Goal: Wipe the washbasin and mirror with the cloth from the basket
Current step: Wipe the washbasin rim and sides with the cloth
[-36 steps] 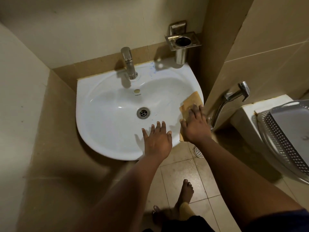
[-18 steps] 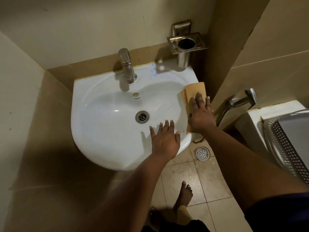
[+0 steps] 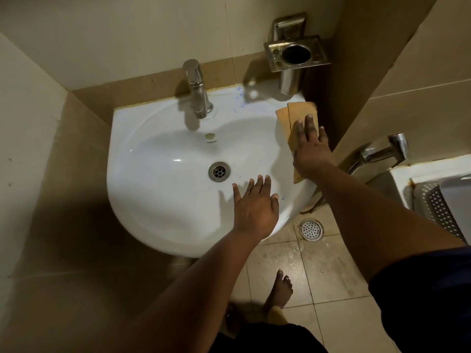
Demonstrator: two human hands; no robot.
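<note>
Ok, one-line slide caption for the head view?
Right hand presses an orange cloth on the washbasin rim; left hand rests open.

Both arms bare to above the elbow; right arm [image 3: 377, 215] ends in a dark navy short sleeve [image 3: 428, 284]; dark shorts [image 3: 267, 337] below; one bare foot [image 3: 280, 291] shows

This is a small bathroom in a home. A white washbasin [image 3: 178, 179] is fixed into a tiled corner, with a steel tap [image 3: 197, 90] at its back and a drain [image 3: 219, 171] in its bowl. A steel holder [image 3: 295, 53] is mounted on the wall above the basin. A second tap [image 3: 382, 152] juts from the right-hand wall. The floor is tiled, with a round floor drain [image 3: 311, 229] set into it, and a bare foot [image 3: 280, 291] stands there.
</note>
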